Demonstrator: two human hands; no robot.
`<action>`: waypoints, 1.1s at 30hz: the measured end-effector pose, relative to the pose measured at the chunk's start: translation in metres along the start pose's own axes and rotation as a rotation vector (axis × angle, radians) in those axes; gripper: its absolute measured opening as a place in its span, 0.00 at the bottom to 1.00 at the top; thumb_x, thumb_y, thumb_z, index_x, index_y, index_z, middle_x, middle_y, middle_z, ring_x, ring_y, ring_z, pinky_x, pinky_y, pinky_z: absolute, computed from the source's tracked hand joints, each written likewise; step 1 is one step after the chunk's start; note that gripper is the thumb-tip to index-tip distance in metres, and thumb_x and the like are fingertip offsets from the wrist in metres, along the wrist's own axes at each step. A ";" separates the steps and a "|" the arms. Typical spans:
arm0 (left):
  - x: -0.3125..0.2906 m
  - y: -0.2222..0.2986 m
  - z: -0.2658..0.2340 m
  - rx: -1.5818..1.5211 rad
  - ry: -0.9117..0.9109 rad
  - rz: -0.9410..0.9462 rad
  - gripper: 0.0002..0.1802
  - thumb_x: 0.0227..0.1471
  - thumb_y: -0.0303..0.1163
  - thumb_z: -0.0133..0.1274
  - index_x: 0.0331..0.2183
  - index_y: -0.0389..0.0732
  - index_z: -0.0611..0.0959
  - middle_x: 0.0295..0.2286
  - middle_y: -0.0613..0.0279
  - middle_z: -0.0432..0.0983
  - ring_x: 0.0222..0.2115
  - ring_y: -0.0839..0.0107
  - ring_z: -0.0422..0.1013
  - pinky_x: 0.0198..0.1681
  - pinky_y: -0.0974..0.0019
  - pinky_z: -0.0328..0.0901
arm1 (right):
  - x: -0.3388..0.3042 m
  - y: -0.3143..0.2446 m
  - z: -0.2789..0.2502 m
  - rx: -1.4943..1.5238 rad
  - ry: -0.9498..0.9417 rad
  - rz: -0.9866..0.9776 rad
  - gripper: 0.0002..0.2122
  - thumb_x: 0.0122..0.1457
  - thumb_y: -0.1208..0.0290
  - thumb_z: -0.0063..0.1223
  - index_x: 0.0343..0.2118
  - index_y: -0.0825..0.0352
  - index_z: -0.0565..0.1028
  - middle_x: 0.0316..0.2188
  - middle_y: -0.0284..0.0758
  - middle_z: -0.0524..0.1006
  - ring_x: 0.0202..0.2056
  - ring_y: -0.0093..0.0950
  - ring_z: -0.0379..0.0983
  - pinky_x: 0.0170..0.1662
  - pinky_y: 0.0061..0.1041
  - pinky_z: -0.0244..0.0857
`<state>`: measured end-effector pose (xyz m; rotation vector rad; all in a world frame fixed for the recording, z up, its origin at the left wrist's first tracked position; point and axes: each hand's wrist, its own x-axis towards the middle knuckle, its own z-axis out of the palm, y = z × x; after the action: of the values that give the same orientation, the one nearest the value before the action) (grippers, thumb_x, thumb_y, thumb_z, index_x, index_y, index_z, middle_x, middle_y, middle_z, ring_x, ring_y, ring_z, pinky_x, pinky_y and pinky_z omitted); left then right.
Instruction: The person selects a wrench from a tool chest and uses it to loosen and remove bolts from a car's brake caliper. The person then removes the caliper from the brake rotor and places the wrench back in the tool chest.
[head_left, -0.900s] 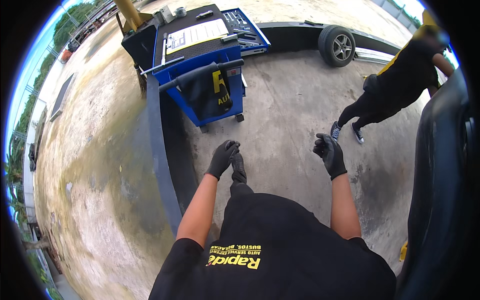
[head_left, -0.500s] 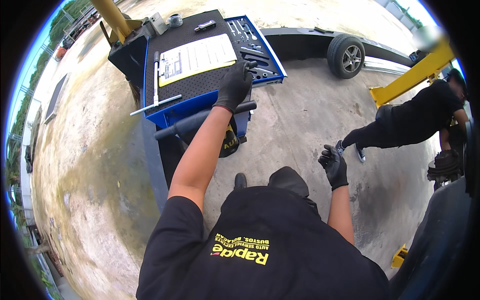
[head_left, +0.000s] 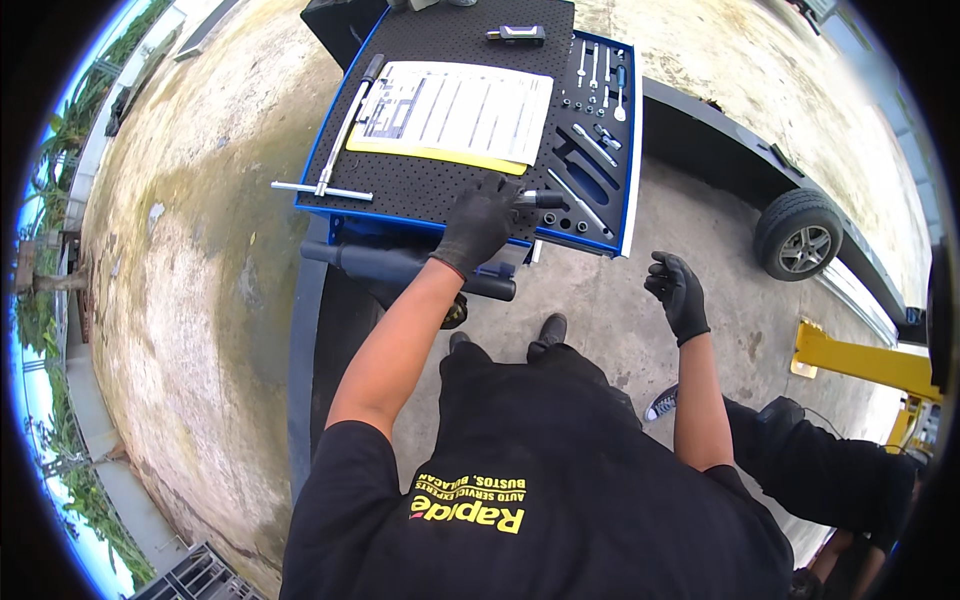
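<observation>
The left hand (head_left: 478,225), in a black glove, reaches over the near edge of the surface (head_left: 420,195), its fingers at the silver end of a short dark tool (head_left: 545,200) by the near right corner; whether its grip is closed around the tool cannot be told. The right hand (head_left: 680,298), also gloved, hangs in the air beyond that corner, its grip half open with fingers loosely curled. Printed paper (head_left: 455,112) lies on a yellow folder (head_left: 440,155) mid-surface. A T-shaped wrench (head_left: 345,130) runs along the left edge, its crossbar sticking out past the near left corner. Along the right edge, an open drawer (head_left: 633,150) holds wrenches (head_left: 594,68) and sockets (head_left: 582,228).
</observation>
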<state>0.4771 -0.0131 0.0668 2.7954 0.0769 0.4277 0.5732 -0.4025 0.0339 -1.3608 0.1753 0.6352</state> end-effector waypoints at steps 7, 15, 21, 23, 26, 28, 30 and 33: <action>-0.023 -0.038 -0.002 -0.702 0.394 -0.400 0.20 0.62 0.33 0.57 0.50 0.35 0.70 0.43 0.48 0.77 0.44 0.55 0.78 0.48 0.55 0.71 | 0.091 -0.062 0.042 -0.224 -0.114 -0.060 0.16 0.73 0.62 0.44 0.52 0.68 0.77 0.35 0.34 0.78 0.36 0.26 0.78 0.45 0.28 0.75; -0.026 -0.031 0.008 -0.323 0.640 -0.472 0.23 0.53 0.36 0.64 0.47 0.36 0.75 0.40 0.44 0.75 0.41 0.44 0.73 0.46 0.49 0.68 | 0.130 -0.076 0.079 -0.362 -0.385 -0.198 0.16 0.73 0.61 0.43 0.53 0.66 0.76 0.38 0.33 0.79 0.37 0.23 0.77 0.45 0.27 0.73; -0.017 -0.003 -0.001 -0.331 0.518 -0.699 0.23 0.51 0.32 0.61 0.49 0.38 0.75 0.41 0.47 0.74 0.48 0.47 0.71 0.57 0.49 0.62 | 0.203 -0.089 0.072 -0.640 -0.570 -0.202 0.18 0.72 0.62 0.42 0.56 0.66 0.75 0.37 0.32 0.75 0.38 0.23 0.75 0.42 0.23 0.73; -0.012 0.008 0.005 -0.257 0.545 -0.749 0.27 0.52 0.33 0.61 0.52 0.38 0.73 0.44 0.45 0.74 0.50 0.47 0.70 0.58 0.48 0.62 | 0.241 -0.094 0.070 -0.824 -0.741 -0.395 0.17 0.69 0.64 0.47 0.56 0.65 0.75 0.39 0.33 0.75 0.38 0.23 0.74 0.42 0.23 0.72; -0.010 0.030 0.022 -0.120 0.811 -0.797 0.40 0.51 0.36 0.62 0.62 0.36 0.65 0.53 0.41 0.69 0.56 0.48 0.67 0.62 0.49 0.59 | 0.295 -0.098 0.076 -0.874 -0.969 -0.237 0.17 0.63 0.73 0.51 0.55 0.68 0.76 0.41 0.35 0.76 0.41 0.24 0.73 0.41 0.24 0.72; -0.014 0.051 0.034 -0.039 0.966 -0.840 0.44 0.52 0.35 0.62 0.65 0.35 0.62 0.55 0.40 0.68 0.59 0.50 0.66 0.64 0.51 0.58 | 0.322 -0.099 0.082 -0.858 -1.118 -0.332 0.17 0.63 0.75 0.51 0.54 0.67 0.76 0.39 0.34 0.76 0.39 0.22 0.72 0.39 0.22 0.71; -0.028 0.084 0.048 -0.165 0.981 -0.982 0.45 0.53 0.35 0.62 0.66 0.35 0.60 0.57 0.41 0.67 0.60 0.52 0.64 0.64 0.52 0.58 | 0.336 -0.098 0.086 -0.919 -1.259 -0.477 0.14 0.67 0.72 0.49 0.53 0.65 0.77 0.34 0.31 0.75 0.32 0.19 0.71 0.34 0.17 0.67; -0.063 0.149 0.061 -0.459 1.123 -1.068 0.38 0.59 0.33 0.58 0.66 0.35 0.62 0.58 0.46 0.69 0.57 0.62 0.69 0.61 0.58 0.63 | 0.332 -0.090 0.088 -0.772 -1.111 -0.062 0.12 0.69 0.70 0.47 0.50 0.65 0.78 0.28 0.27 0.75 0.28 0.15 0.69 0.30 0.15 0.62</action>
<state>0.4360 -0.1788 0.0397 1.4251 1.3690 1.3481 0.8716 -0.2191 -0.0261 -1.5091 -1.0973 1.3929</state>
